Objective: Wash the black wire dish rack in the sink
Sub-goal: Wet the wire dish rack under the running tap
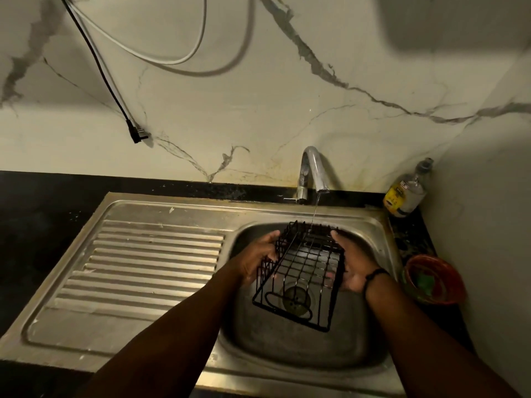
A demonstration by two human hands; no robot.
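Marble-veined wall tiles rise behind a black surface point(43, 214) that carries a stainless steel sink point(287, 351) with a ribbed drainboard at the left of the frame. Over the basin, right of centre, a black wire dish rack point(304, 271) is held tilted under a thin stream from the chrome tap point(313, 170). The left hand point(258, 259) grips its left side, fingers curled on the wires; the right hand point(350, 262) clasps the right side. A clear bottle with a yellow label point(406, 193) and an orange bowl point(434, 280) sit at the right.

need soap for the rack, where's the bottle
In the head view, the bottle stands at the back right corner of the counter, right of the faucet, behind the orange bowl.
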